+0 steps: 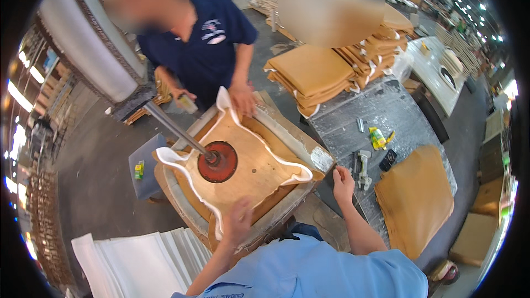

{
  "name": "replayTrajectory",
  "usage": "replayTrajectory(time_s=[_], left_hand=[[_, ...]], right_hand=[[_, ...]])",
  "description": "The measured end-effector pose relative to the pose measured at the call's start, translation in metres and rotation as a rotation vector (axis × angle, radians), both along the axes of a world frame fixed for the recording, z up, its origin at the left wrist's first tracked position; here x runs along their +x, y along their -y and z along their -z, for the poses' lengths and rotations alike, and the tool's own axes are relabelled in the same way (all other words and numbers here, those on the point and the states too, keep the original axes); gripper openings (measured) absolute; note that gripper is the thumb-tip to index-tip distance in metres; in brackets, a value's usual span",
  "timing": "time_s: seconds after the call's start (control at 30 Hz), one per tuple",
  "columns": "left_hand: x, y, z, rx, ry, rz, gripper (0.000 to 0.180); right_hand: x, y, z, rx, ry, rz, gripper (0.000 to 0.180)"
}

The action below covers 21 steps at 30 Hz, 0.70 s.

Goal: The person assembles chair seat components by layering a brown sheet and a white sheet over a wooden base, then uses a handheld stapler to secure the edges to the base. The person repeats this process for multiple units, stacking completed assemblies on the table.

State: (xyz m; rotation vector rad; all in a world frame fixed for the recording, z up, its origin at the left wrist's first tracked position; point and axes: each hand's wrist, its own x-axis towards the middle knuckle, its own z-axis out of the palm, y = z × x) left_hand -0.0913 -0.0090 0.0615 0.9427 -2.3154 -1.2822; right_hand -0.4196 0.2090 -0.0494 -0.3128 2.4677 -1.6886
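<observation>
A square plywood board [259,165] lies inside a padded frame [187,212], with tan upholstery material [276,201] and a white edging [284,161] folded up around it. A round red press plate [225,172] on a metal rod [176,128] rests on the board. My left hand [238,221] is over the board's near edge, beside the white edging; motion blurs its fingers. At the frame's right corner, my right hand [343,183] is closed, its fingers curled near the side table's edge. What it grips, if anything, is too small to make out.
A co-worker [199,38] stands across the frame, one hand on its far corner and a small pale object in the other. The right-hand table [353,116] bears tan sheets [417,198], a pneumatic tool [364,170] and folded tan covers [312,72]. White sheets [138,265] lie lower left.
</observation>
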Motion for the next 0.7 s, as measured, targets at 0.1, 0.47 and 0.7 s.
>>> replayTrajectory(time_s=[0.1,0.47,0.7], left_hand=[[-0.043,-0.033,0.019,0.028,-0.047,0.326,0.042],[-0.081,-0.079,0.039,-0.292,0.154,0.452,0.051],[-0.107,-0.108,0.031,-0.381,0.314,0.256,0.052]], right_hand=[[0.036,-0.067,0.008,0.167,0.025,0.080,0.030],[0.086,-0.239,0.039,0.461,0.298,0.305,0.030],[-0.037,-0.285,0.068,0.590,0.289,0.191,0.027]])
